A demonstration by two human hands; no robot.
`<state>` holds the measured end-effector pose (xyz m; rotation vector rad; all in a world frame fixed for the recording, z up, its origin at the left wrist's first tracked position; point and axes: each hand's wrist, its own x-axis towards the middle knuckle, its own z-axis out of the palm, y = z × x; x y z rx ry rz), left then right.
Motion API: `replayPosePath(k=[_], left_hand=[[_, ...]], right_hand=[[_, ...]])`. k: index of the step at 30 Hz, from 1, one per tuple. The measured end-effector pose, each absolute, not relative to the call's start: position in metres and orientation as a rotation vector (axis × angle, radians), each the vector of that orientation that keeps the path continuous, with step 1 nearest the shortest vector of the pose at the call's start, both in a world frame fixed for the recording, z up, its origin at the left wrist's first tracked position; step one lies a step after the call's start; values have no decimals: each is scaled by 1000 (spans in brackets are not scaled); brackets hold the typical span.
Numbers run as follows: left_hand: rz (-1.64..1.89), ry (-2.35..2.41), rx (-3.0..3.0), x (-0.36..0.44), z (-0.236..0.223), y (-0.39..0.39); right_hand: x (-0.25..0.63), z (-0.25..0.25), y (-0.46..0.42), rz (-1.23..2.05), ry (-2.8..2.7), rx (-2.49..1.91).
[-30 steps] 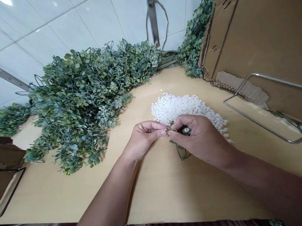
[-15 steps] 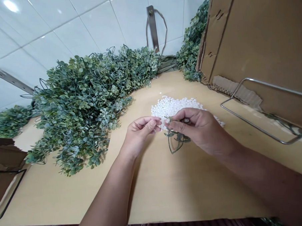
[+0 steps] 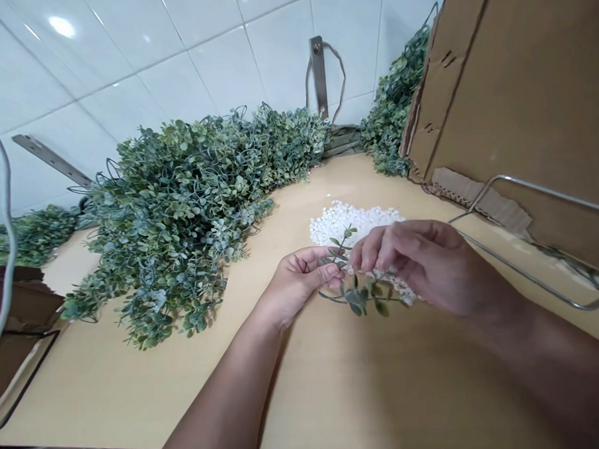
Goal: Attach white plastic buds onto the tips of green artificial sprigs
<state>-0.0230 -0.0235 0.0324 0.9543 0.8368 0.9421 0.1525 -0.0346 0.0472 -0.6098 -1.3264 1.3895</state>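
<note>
My left hand (image 3: 305,284) pinches an artificial leaf sprig (image 3: 357,298) between thumb and fingers. Green leaves stick up above the grip, and a thin stem with more leaves curves out below toward the right. Close beside it is my right hand (image 3: 423,262), its fingers bent and drawn together near the sprig's leaves. Whatever those fingertips hold, if anything, is hidden. Just behind both hands lies a heap of small white plastic pieces (image 3: 334,223), partly covered by my right hand.
A large mound of artificial greenery (image 3: 180,216) fills the left of the wooden table (image 3: 307,396). A cardboard box (image 3: 532,95) stands at the right, with a metal wire frame (image 3: 551,187) before it. More foliage (image 3: 396,101) is at the back, against the tiled wall (image 3: 213,63).
The sprig has passed from my right hand into my left. My right hand has loosened and shifted slightly right, its fingers now curled. The whole view has tilted a little.
</note>
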Motion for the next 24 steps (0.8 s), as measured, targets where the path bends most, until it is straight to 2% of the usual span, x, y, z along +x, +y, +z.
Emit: replayPosePath(k=[5,14,24], left_hand=[[985,847,949,-21,33,-24],[884,901,1085,-3,31,-36],[663,894,1360,-20,40,-34]], right_hand=[[141,35,-31,1224,-1180,-1009],[134,34,-39,1081,-1473,-1110],[132,37,-45,1137,-1514,-1095]])
